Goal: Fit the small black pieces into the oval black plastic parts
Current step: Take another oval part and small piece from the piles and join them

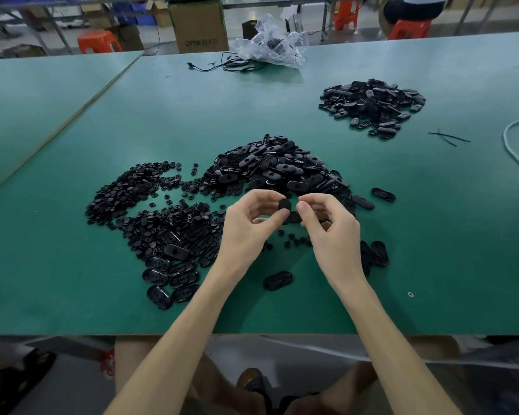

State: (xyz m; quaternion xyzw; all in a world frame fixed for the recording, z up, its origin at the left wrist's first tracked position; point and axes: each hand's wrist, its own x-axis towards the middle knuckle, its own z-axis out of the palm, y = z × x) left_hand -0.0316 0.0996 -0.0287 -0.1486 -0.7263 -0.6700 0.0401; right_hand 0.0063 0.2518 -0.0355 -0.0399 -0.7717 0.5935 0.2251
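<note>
Left hand (246, 226) fingers pinch an oval part (284, 204); right hand (327, 229), fingers nipped together with any contents hidden, sits just to its right.

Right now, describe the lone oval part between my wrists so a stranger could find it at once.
Find the green table, then the left hand and right hand working above it. Nearer the table's front edge, between the wrists, lies one black oval part; unlike the heaped ones, it touches nothing else.
</note>
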